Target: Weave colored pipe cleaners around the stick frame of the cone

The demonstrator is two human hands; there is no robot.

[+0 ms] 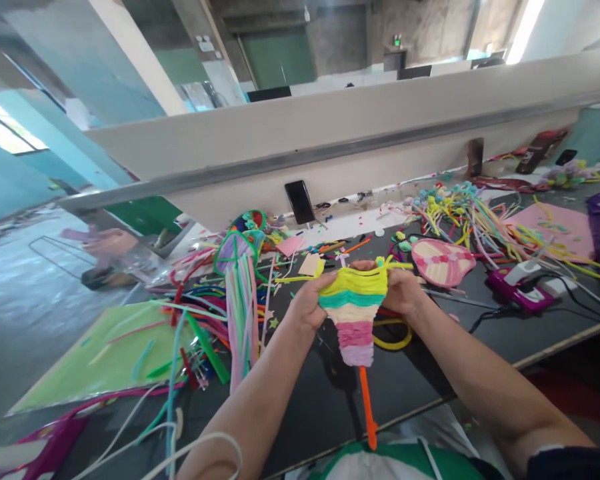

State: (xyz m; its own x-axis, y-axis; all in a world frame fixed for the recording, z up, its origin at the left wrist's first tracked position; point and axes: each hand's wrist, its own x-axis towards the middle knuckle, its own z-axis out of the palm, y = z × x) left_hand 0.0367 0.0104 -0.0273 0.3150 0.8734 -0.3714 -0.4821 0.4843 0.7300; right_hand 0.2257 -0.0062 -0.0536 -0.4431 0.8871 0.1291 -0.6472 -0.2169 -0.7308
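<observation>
A: How's the grip?

B: Left hand (pixel 307 305) at ten o'clock, right hand (pixel 403 291) at two — fingers (pixel 321 283) nearly closed, pinching the edges of the striped piece (pixel 354 313); some tips are hidden.

A: And the piece?

B: Held above the desk (pixel 405 390): yellow at twelve, then teal, cream, pink, lilac, an orange stem (pixel 366 407) at six.

A: Writing?

B: The bottle (pixel 537 153) towards two o'clock bears pale lettering — unreadable.

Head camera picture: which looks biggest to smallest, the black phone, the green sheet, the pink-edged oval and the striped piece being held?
1. Green sheet
2. Striped piece
3. Pink-edged oval
4. Black phone

The phone is farther away, so really it may be bigger than it looks.
</observation>
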